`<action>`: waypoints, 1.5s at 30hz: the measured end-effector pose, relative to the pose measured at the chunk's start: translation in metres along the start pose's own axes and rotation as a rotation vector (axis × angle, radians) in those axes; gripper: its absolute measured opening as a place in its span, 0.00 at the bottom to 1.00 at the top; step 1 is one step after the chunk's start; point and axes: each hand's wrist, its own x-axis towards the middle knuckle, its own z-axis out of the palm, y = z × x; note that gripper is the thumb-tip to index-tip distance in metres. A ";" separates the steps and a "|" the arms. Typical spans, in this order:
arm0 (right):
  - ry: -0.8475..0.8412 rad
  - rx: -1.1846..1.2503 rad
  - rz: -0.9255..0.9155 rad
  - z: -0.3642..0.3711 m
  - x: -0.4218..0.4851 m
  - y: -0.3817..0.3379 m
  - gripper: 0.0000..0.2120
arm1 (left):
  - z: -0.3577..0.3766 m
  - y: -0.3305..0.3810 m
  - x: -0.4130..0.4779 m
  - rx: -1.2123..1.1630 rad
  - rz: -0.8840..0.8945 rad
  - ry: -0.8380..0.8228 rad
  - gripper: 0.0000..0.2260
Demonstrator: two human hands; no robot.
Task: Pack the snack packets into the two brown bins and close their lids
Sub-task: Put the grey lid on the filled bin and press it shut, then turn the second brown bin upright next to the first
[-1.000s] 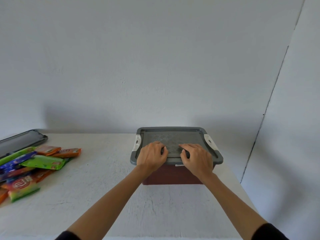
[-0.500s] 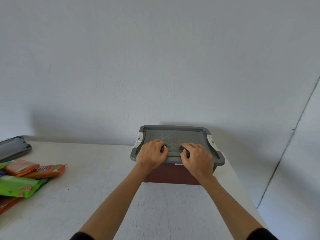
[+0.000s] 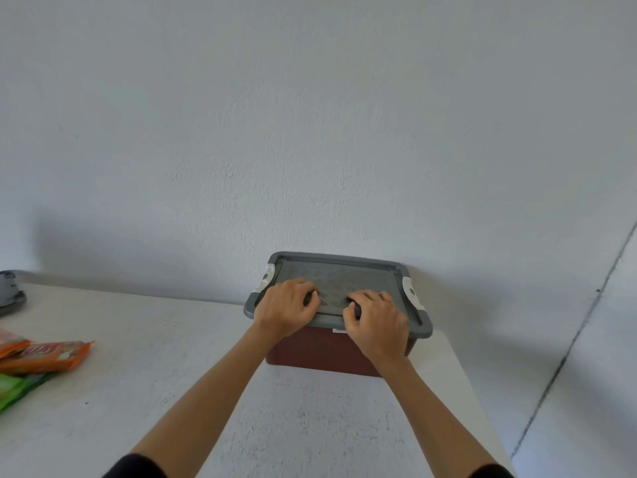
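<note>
Pressing stiff grey plastic lid (image 3: 339,276) onto brown bin (image 3: 310,350) with curled left hand (image 3: 284,310) and right hand (image 3: 377,322), clasping nothing. Probably light; lift by white latches (image 3: 410,293).

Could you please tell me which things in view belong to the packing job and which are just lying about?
Job: brown bin; grey lid under the left hand and right hand; snack packets at left; second lid, far left edge.
Just there: white table; wall.
</note>
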 end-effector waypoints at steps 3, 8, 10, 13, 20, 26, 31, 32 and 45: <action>-0.031 0.003 -0.008 0.000 0.000 0.001 0.17 | 0.000 0.001 -0.002 0.011 -0.008 0.001 0.28; -0.130 0.045 -0.005 -0.002 -0.005 0.003 0.13 | -0.001 0.010 -0.015 0.063 -0.103 0.035 0.31; -0.205 0.059 0.001 -0.003 -0.009 0.004 0.17 | -0.004 0.021 -0.031 0.076 -0.113 0.083 0.29; -0.222 0.098 0.008 -0.013 -0.034 -0.001 0.32 | -0.017 0.035 -0.067 0.058 -0.109 -0.014 0.27; -0.457 0.390 -0.023 -0.044 -0.125 -0.086 0.56 | -0.100 0.025 -0.198 0.004 -0.345 -0.146 0.27; -0.667 0.556 -0.273 -0.072 -0.146 -0.222 0.44 | -0.212 -0.026 -0.288 0.072 -0.523 0.017 0.33; -0.654 0.700 -0.428 -0.086 -0.139 -0.336 0.40 | -0.308 -0.068 -0.331 0.181 -0.668 0.136 0.27; -0.651 0.730 -0.458 -0.087 -0.137 -0.357 0.39 | -0.325 -0.078 -0.338 0.206 -0.691 0.165 0.30; -0.623 0.796 -0.566 -0.056 -0.064 -0.581 0.36 | -0.485 -0.246 -0.360 0.387 -0.817 0.240 0.24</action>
